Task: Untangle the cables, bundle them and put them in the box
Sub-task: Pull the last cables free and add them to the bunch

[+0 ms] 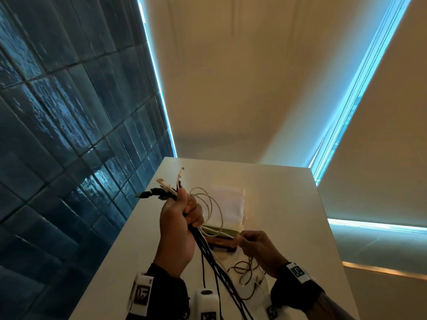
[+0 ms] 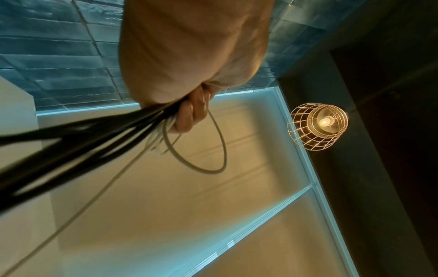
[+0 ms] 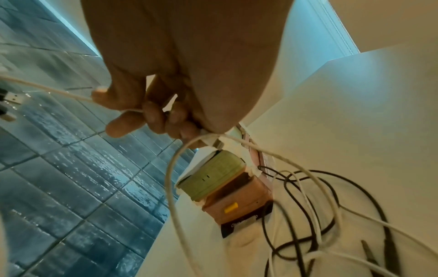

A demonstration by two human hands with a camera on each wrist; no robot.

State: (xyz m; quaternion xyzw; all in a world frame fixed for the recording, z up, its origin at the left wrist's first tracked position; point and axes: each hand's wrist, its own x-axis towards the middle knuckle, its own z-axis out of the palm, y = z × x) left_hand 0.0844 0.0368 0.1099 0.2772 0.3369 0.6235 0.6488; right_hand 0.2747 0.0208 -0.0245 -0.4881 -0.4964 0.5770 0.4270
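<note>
My left hand (image 1: 179,224) is raised over the white table (image 1: 288,215) and grips a bundle of black and white cables (image 1: 209,252); their plug ends (image 1: 161,189) stick out above the fist. In the left wrist view the left hand (image 2: 189,112) clenches the same cables (image 2: 71,142). A white cable (image 1: 216,209) loops from the fist over to my right hand (image 1: 250,244), which pinches it. The right wrist view shows the right hand (image 3: 151,112) with that white cable (image 3: 173,178) running through its fingertips. More tangled cables (image 1: 247,273) lie on the table below.
A stack of small boxes (image 3: 225,191), green on orange, lies on the table beside a white bag (image 1: 227,204). A blue tiled wall (image 1: 57,135) runs along the left. A caged lamp (image 2: 317,125) hangs overhead.
</note>
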